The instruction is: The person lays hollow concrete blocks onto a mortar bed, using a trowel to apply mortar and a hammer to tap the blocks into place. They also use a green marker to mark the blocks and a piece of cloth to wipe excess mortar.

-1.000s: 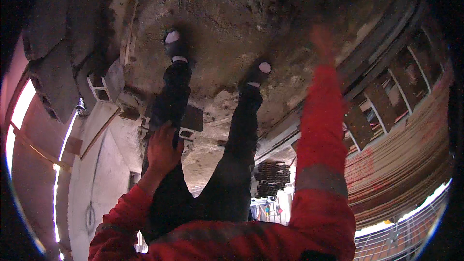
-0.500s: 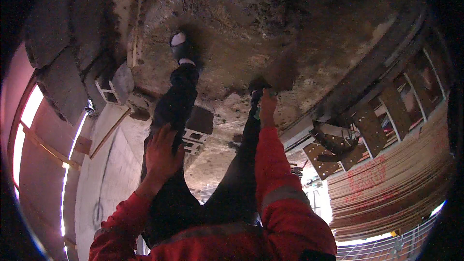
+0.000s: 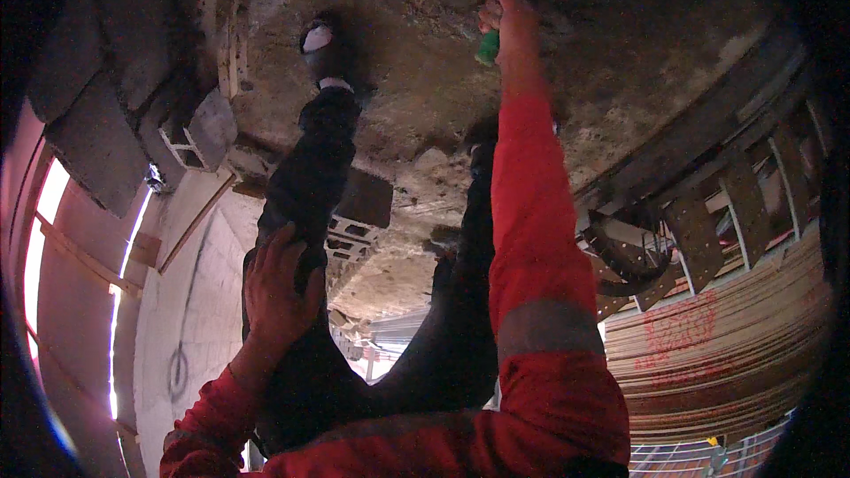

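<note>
My left hand (image 3: pixel 282 288) lies flat on my left leg, on the dark trousers (image 3: pixel 310 181), fingers stretched out and nothing in them. Far out over the rough ground (image 3: pixel 416 80), my right hand (image 3: pixel 516 28) is closed round the green handle (image 3: pixel 486 48) of a tool. The tool's working end is lost in the dark ground beyond my fingers, so its kind is unclear. The right arm, in a red sleeve (image 3: pixel 540 212), reaches straight ahead over my right leg. My left shoe (image 3: pixel 324 51) stands on the ground.
Hollow blocks (image 3: pixel 365 199) sit behind my left leg, another hollow block (image 3: pixel 199 133) to the left. Dark slabs (image 3: pixel 97 137) line the left side. At the right are perforated boards (image 3: pixel 699 235), a dark curved piece (image 3: pixel 624 270) and a stack of sheets (image 3: pixel 708 336).
My right hand has swung forward from beside my right foot to far out over the ground, still gripping the green handle. My left hand stays on the leg.
</note>
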Demonstrator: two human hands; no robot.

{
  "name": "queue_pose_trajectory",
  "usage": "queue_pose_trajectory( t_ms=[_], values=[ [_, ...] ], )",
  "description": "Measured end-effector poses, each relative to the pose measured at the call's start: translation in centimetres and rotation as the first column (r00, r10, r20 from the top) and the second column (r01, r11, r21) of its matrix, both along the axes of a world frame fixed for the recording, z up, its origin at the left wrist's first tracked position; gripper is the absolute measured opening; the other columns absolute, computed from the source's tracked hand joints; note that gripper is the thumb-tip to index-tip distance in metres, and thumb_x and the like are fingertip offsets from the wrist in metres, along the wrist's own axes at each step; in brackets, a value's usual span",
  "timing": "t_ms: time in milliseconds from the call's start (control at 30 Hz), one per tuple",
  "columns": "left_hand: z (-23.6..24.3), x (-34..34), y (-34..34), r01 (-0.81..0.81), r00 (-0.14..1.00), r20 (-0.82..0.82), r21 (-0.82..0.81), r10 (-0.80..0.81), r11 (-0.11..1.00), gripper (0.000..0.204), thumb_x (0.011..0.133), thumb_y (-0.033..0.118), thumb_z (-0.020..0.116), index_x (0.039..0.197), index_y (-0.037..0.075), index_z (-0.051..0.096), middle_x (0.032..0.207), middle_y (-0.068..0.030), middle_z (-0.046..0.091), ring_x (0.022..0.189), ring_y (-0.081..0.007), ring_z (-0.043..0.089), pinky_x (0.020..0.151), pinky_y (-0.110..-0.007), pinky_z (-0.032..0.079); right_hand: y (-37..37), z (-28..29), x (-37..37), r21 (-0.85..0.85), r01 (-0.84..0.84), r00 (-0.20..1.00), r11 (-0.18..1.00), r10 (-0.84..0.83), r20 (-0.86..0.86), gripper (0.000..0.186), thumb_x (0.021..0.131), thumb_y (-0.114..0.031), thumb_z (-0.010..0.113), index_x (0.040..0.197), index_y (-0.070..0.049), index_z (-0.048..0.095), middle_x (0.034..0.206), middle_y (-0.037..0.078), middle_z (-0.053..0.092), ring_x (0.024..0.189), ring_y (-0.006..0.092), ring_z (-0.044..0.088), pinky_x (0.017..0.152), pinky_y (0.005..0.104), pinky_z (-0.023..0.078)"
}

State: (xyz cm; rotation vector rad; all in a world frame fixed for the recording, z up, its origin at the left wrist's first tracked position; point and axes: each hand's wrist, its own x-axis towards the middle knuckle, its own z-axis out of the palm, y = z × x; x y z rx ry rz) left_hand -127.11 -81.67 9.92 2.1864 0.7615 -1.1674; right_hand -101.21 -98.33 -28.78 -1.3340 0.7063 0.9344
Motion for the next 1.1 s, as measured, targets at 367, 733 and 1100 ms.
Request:
queue_pose_trajectory(
  t_ms=[367, 733, 1100],
  values=[
    [-1.5, -0.4, -1.2, -0.168, 0.984, 0.048, -0.070, 0.172, 0.983, 0.040, 0.075, 0.020, 0.066, 0.109, 0.001, 0.056, 0.127, -0.0201, 0.048, 0.116, -0.0365, 0.047, 0.095, -0.045, 0.040, -0.9, 14.4, 11.2, -0.920, -0.146, 0.443, 0.364, 0.856, 0.269, 0.054, 0.084, -0.044, 0.058, 0.111, 0.003, 0.055, 0.096, 0.022, 0.063, 0.083, 0.0339, 0.063, 0.070, 0.0433, 0.050],
    [-13.0, 5.4, -10.5, -0.140, 0.899, 0.318, -0.445, 0.302, 0.884, 0.041, 0.074, 0.023, 0.065, 0.106, -0.002, 0.056, 0.108, -0.0218, 0.056, 0.102, -0.0375, 0.054, 0.086, -0.046, 0.045, -22.4, 10.4, 16.3, -0.919, -0.112, -0.257, -0.379, 0.904, -0.341, 0.047, 0.082, -0.033, 0.062, 0.119, -0.004, 0.055, 0.104, 0.021, 0.061, 0.095, 0.0364, 0.060, 0.081, 0.0446, 0.049],
    [-13.5, 6.1, -11.6, -0.084, 0.920, 0.283, -0.530, 0.270, 0.844, 0.049, 0.082, 0.032, 0.063, 0.117, -0.002, 0.053, 0.116, -0.0240, 0.056, 0.108, -0.0381, 0.054, 0.094, -0.045, 0.043, -8.9, 2.5, -0.9, -0.939, -0.294, 0.196, 0.181, 0.973, 0.126, 0.031, 0.084, -0.030, 0.060, 0.093, 0.000, 0.059, 0.075, 0.015, 0.061, 0.061, 0.0267, 0.060, 0.060, 0.0431, 0.047]
  ],
)
